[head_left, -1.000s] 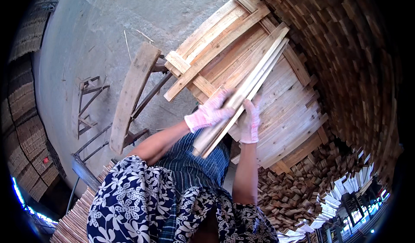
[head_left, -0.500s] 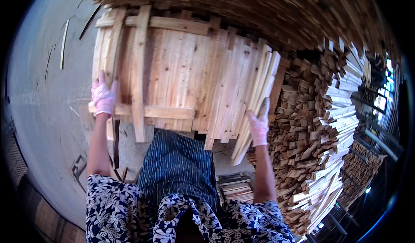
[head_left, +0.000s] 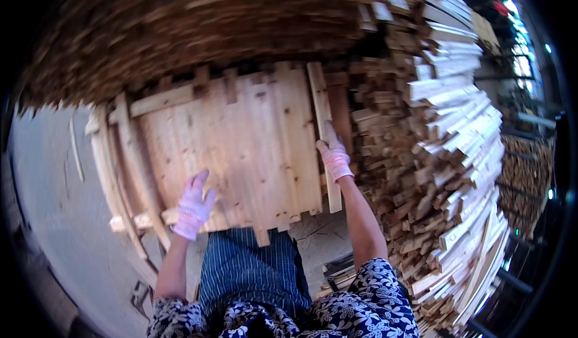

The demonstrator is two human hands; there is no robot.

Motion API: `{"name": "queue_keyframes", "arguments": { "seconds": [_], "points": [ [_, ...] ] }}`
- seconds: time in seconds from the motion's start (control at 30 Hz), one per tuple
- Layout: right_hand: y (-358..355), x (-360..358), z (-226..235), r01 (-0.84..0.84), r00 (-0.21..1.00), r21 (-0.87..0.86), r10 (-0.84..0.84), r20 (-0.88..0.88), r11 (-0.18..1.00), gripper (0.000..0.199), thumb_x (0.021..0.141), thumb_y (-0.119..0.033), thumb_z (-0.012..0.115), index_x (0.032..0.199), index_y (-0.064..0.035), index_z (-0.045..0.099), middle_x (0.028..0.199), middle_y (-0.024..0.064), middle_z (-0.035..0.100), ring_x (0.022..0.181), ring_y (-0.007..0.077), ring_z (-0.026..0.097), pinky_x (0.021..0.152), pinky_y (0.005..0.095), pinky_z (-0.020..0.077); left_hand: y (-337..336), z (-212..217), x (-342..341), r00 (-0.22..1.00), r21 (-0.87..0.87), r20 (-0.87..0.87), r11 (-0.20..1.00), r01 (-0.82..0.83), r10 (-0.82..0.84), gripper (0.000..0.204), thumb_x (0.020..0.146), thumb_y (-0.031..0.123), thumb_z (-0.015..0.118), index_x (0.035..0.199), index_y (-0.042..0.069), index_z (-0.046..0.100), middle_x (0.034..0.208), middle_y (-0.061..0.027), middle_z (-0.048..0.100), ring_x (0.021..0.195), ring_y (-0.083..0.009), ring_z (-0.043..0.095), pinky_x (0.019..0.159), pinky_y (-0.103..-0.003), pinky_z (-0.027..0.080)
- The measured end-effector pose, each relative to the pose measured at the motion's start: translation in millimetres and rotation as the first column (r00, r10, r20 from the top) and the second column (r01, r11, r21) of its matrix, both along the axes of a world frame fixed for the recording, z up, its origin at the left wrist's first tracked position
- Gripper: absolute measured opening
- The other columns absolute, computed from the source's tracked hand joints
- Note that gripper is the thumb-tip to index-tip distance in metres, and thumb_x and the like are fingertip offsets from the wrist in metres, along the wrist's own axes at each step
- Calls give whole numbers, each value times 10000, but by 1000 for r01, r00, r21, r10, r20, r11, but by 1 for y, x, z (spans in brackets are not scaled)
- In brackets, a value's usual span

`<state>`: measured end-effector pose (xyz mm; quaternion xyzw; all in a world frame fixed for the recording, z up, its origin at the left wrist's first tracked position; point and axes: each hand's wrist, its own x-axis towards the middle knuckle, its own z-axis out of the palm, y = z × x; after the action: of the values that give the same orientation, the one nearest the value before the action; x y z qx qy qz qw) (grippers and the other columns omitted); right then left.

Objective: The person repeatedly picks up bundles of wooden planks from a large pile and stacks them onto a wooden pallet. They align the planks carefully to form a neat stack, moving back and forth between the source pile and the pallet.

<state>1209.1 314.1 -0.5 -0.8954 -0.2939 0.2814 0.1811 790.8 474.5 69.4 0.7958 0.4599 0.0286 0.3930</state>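
At 3 o'clock on the board panel (head_left: 253, 151), right hand (head_left: 335, 157) has its grip on a narrow plank (head_left: 320, 94); 7 o'clock, left hand (head_left: 194, 207) grip released.

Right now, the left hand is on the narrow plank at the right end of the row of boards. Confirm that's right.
Wrong hand: in the head view, the right hand is on the narrow plank at the right end of the row of boards. The left hand is apart from it.
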Motion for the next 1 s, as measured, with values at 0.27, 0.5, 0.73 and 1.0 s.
{"name": "queue_keyframes", "arguments": {
  "seconds": [0.27,0.5,0.73,1.0],
  "points": [
    [-26,-3,-60,-12,986,-147,-13,-166,989,692,1017,-315,506,1626,-422,195,1509,233,460,1339,432,512,1104,482,437,-48,51,155,960,-172,187,956,238,-206,559,938,251,683,1437,49,531,1312,-211,606,1209,-406,593,1058,-457,471],
    [-28,18,-20,346,917,325,-244,-317,880,577,1014,-341,599,1537,-141,461,1435,123,607,1233,295,621,1037,402,495,-41,182,482,625,628,147,561,540,-767,719,847,408,746,1469,176,469,1411,-211,465,1332,-415,436,1066,-512,438],
    [16,131,135,939,343,339,85,-936,-59,891,975,-664,548,1614,-135,224,1589,212,362,1413,382,443,1135,572,397,-1,168,656,852,295,-2,813,501,-524,850,919,637,595,1610,232,313,1570,-255,379,1384,-467,463,1086,-595,427],
    [34,210,143,955,-56,-151,343,-938,-256,895,952,-825,276,1575,-194,388,1600,69,435,1425,333,443,1184,560,348,-64,192,665,818,310,-234,757,574,-525,862,918,667,584,1626,282,278,1622,-242,318,1387,-441,486,1093,-571,418]
  ]
}}
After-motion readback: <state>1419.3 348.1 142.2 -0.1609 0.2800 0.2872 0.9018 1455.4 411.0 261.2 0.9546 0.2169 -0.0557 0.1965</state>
